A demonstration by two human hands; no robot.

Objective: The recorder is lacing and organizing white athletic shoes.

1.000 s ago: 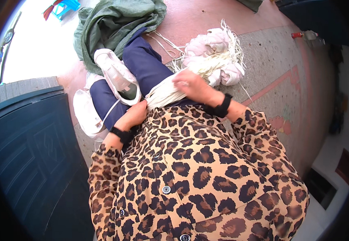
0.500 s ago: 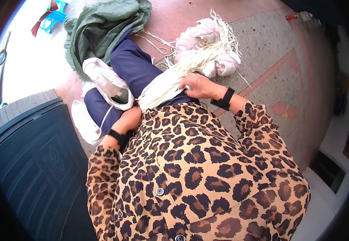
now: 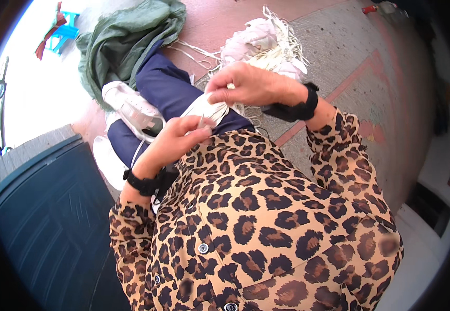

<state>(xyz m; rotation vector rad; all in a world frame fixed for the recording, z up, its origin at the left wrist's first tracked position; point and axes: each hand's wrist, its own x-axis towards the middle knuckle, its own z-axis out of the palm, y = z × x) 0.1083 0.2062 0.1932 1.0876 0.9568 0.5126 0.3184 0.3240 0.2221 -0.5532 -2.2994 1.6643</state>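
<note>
Small cream-white cloth piece (image 3: 204,110), soft and folded, just above the middle of the frame, lying over a lap in dark blue trousers (image 3: 170,93). Held from both sides. Left hand (image 3: 175,139) curled up under it from the lower left, fingers bent in, thumb and first finger pinched tight on the cloth's lower edge; maybe something thin in that pinch, too small to tell. Right hand (image 3: 251,83) reaching in from the right, above the cloth, fingers bent down and closed on its top edge. Black bands on both wrists: left black wristband (image 3: 141,182) and right black wristband (image 3: 293,108). Leopard-print button shirt (image 3: 266,228) filling the lower half of the frame.

Pile of pale cream rags and stringy threads (image 3: 266,44) on the ground at the top middle, just behind the right hand. Big crumpled green cloth (image 3: 126,41) at the upper left, touching the trousers. White sneaker (image 3: 131,106) left of the middle, next to the blue leg. Dark teal ribbed mat (image 3: 43,223) at the lower left. Grey and reddish paved ground (image 3: 349,62) at the upper right.
</note>
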